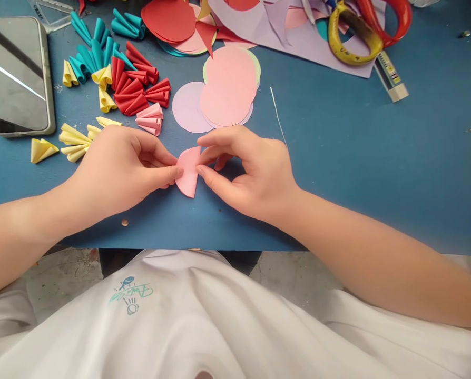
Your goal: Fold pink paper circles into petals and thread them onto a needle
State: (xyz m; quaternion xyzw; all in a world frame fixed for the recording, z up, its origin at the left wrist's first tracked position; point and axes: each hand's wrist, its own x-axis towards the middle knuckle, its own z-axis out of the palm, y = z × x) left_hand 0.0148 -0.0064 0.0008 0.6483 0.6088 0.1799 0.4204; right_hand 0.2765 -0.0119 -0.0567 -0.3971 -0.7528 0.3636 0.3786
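Surface (pixel 378 168): blue, its near edge just in front of your white shirt (pixel 219 321); below that edge you see pale, marked floor (pixel 64 279).
Far left: your phone (pixel 16 79) lies face up with light streaks on its screen, a clear set square (pixel 57 23) just beyond it.
Cones: rolled paper in clusters beside the phone, teal cones (pixel 97 52) farthest from you, then red cones (pixel 130 97), pink cones (pixel 150 118) and yellow cones (pixel 75 136), some partly behind your left hand (pixel 119 163).
Discs: pink discs (pixel 229 89) overlap a lilac disc (pixel 188 108) ahead of your hands; red discs (pixel 168 21) are stacked farther back.
Far right: a yellow handle (pixel 354 57) and a red handle (pixel 405 23) rest over a lilac sheet (pixel 318 55), with an eraser (pixel 391 76) beside them.
Left hand: reaches in from your left, back upward, its grip closed on the half-disc (pixel 188 179), thumb on top.
Right hand (pixel 261 171): comes in from your right, fingers curved, thumb and fingertips at the straight edge; you cannot tell whether this grip pinches it.
Half-disc: pink, between your two hands near the surface's front edge, its curve in the left grip, straight edge towards the right.
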